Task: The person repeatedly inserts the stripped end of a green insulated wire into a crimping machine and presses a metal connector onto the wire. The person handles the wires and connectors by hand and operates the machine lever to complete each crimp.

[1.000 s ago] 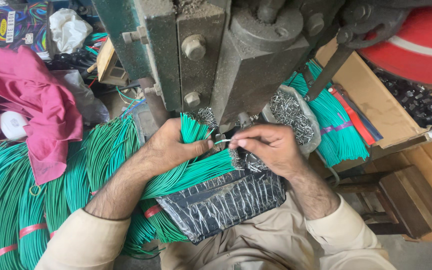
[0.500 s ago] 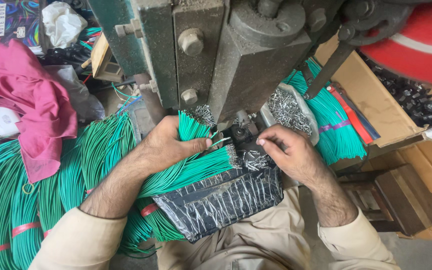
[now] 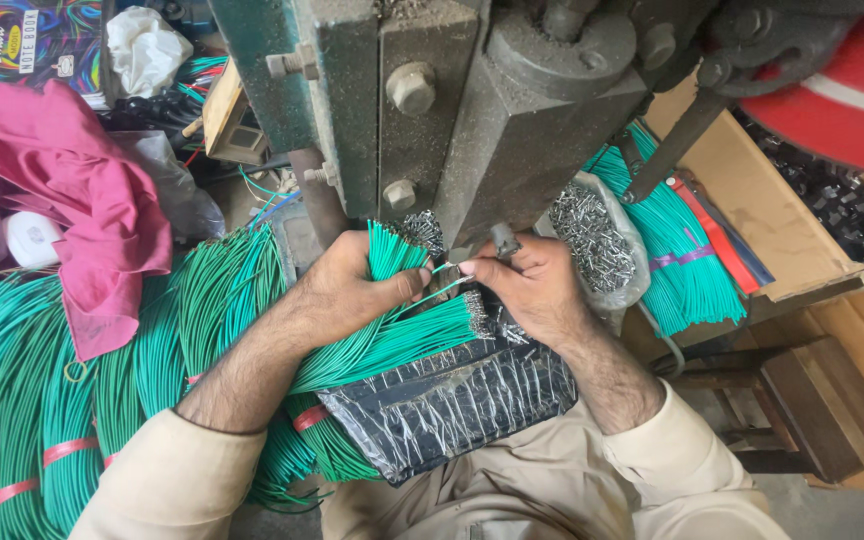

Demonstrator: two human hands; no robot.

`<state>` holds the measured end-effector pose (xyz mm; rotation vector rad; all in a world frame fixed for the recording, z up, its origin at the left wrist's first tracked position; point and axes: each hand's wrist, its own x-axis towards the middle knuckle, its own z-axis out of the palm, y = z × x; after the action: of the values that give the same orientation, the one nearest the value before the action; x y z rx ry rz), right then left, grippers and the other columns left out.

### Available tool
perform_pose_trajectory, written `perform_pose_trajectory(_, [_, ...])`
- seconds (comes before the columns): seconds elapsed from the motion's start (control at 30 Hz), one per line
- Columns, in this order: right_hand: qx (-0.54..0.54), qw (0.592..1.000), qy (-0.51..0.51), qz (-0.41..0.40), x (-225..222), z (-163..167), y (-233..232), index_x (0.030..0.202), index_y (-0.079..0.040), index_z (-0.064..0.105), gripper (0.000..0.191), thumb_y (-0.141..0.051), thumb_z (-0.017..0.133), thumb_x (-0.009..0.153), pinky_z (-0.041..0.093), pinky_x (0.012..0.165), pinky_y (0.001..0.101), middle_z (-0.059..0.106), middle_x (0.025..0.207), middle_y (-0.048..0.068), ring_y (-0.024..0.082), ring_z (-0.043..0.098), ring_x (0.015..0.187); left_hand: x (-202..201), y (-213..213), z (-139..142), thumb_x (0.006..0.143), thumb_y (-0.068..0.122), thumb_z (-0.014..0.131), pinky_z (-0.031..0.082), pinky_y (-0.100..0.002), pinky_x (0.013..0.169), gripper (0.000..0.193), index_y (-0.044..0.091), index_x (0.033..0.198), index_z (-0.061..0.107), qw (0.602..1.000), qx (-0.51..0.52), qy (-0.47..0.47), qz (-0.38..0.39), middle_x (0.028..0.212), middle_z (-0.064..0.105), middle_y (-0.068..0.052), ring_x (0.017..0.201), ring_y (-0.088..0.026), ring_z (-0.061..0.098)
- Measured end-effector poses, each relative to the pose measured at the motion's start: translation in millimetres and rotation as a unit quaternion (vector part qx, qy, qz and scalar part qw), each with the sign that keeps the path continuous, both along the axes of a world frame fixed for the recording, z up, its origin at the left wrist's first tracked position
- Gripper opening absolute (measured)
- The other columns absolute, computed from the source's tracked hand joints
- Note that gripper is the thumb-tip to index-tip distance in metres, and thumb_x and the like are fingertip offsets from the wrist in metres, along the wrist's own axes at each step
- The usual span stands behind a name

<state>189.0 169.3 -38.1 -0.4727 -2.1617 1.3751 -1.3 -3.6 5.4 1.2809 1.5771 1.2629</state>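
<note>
My left hand grips a bundle of green wires that fans out under the grey press machine. One single green wire sticks out from it toward the press. My right hand pinches the bare tip of that wire, with a small metal terminal, right below the press head. A finished row of wires with metal ends lies on a black plastic-wrapped pad on my lap.
Large coils of green wire tied with red bands fill the left. A pink cloth lies over them. A clear bag of metal terminals sits right of the press, with more green wires in a cardboard box.
My right hand went down and right to the terminals half a second ago, then came back up to the press. It now pinches the wire tip beside my left thumb.
</note>
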Motion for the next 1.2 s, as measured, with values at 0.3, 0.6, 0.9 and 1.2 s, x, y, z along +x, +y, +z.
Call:
perform_pose_trajectory(0.3, [0.042, 0.997, 0.038, 0.057, -3, 5, 9, 0.096, 0.000, 0.076, 0.010, -0.010, 0.074, 0.094, 0.056, 0.072, 0.0222, 0.077, 0.090, 0.002, 0.006, 0.069, 0.084, 2, 0, 3, 0.088, 0.018, 0.073, 0.056, -0.030, 0.068, 0.015, 0.004, 0.091, 0.076, 0.999, -0.044, 0.011, 0.025, 0.074, 0.073, -0.001, 0.071, -0.008, 0.066])
perform_pose_trajectory(0.6, [-0.088, 0.991, 0.026, 0.092, 14, 17, -4, 0.107, -0.001, 0.075, 0.015, -0.004, 0.071, 0.093, 0.060, 0.083, 0.0241, 0.078, 0.100, 0.007, 0.008, 0.073, 0.093, 2, 0, 5, 0.087, 0.018, 0.075, 0.057, -0.029, 0.075, 0.018, 0.006, 0.100, 0.075, 1.000, -0.022, -0.016, 0.004, 0.084, 0.076, 0.001, 0.080, -0.006, 0.068])
perform_pose_trajectory(0.9, [0.303, 0.934, -0.179, 0.067, 56, 56, 9, 0.095, -0.007, 0.078, 0.013, -0.015, 0.076, 0.084, 0.056, 0.084, 0.0350, 0.073, 0.095, 0.007, 0.024, 0.072, 0.092, 7, 1, 2, 0.087, 0.020, 0.079, 0.057, -0.030, 0.074, 0.020, 0.006, 0.100, 0.075, 0.998, -0.055, 0.035, 0.001, 0.081, 0.076, -0.001, 0.076, -0.007, 0.065])
perform_pose_trajectory(1.2, [0.033, 0.997, -0.066, 0.039, 52, 32, 15, 0.113, 0.001, 0.072, 0.018, -0.001, 0.063, 0.098, 0.057, 0.082, 0.0296, 0.073, 0.099, 0.010, 0.014, 0.069, 0.091, 2, 2, -1, 0.086, 0.020, 0.077, 0.058, -0.029, 0.072, 0.018, 0.004, 0.094, 0.077, 0.999, -0.040, -0.027, -0.010, 0.080, 0.077, 0.000, 0.076, -0.008, 0.068])
